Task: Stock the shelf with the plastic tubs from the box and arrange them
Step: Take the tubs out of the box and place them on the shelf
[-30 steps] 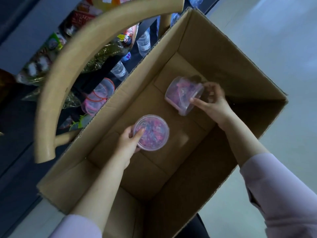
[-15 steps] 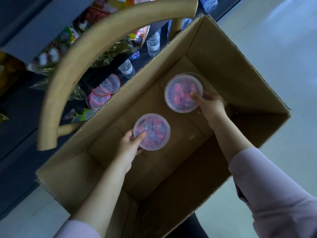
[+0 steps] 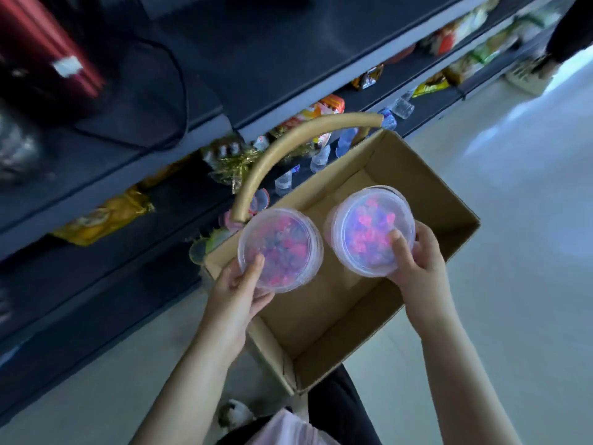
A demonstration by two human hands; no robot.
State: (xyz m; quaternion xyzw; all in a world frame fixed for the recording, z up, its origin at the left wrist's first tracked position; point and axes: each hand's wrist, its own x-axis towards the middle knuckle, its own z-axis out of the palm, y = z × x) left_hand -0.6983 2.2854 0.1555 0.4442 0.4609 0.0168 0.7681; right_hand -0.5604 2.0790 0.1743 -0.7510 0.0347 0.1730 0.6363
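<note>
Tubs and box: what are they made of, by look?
Left tub and right tub: clear, glossy plastic, likely; pink and blue contents show through the lids. Box: matte brown cardboard, probably corrugated; creased flaps, raw cut edges.

A shop: dark shelves (image 3: 288,101) stocked with packaged snacks (image 3: 102,216) and bottles (image 3: 345,141).

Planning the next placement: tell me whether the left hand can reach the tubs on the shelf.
Probably, with a detour. The left hand, gripping a tub, is close to the shelved tubs, but a curved tan tube arcs between; passing under it looks free.
</note>
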